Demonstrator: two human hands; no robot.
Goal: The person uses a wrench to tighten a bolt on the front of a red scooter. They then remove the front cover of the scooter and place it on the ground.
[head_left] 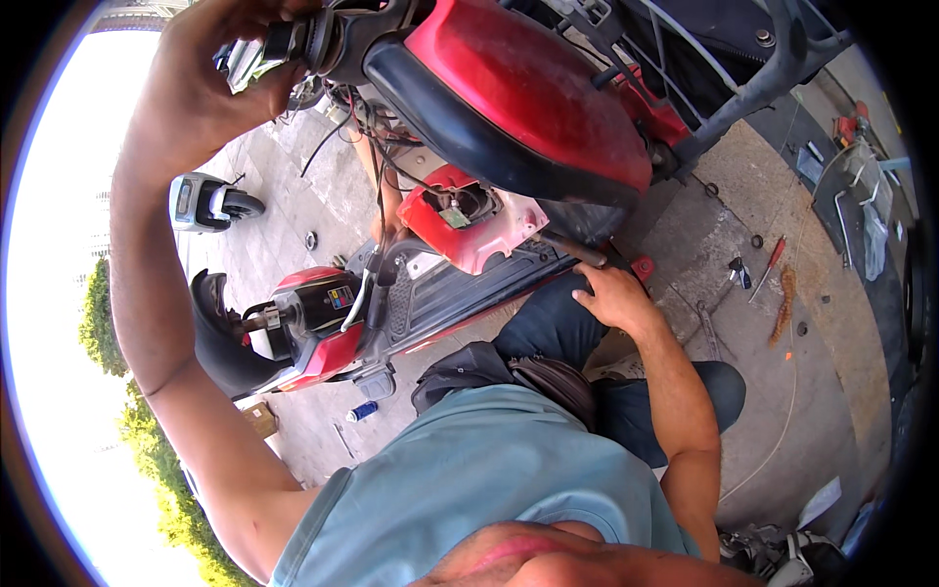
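Observation:
My left hand [210,93] is raised at the upper left, its fingers curled around a black ringed fitting [318,44]. That fitting joins a large red and black scooter body [528,98]. My right hand [621,293] is closed by the end of a grey handlebar tube [572,248], above my bent knee; its fingertips are partly hidden. Left of it, a red and pink plastic cover [474,230] with an opening surrounds the handlebar. The bar's other end has a black grip [377,303] and silver lever [359,301].
Another person's hand [388,215] is beside the cover. A red scooter [318,318] with a dark footboard [450,289] is in front of me. On the ground lie a red-handled screwdriver [768,266], a wrench [707,328], keys [740,273] and a blue can [362,411]. Another scooter [212,203] stands farther off.

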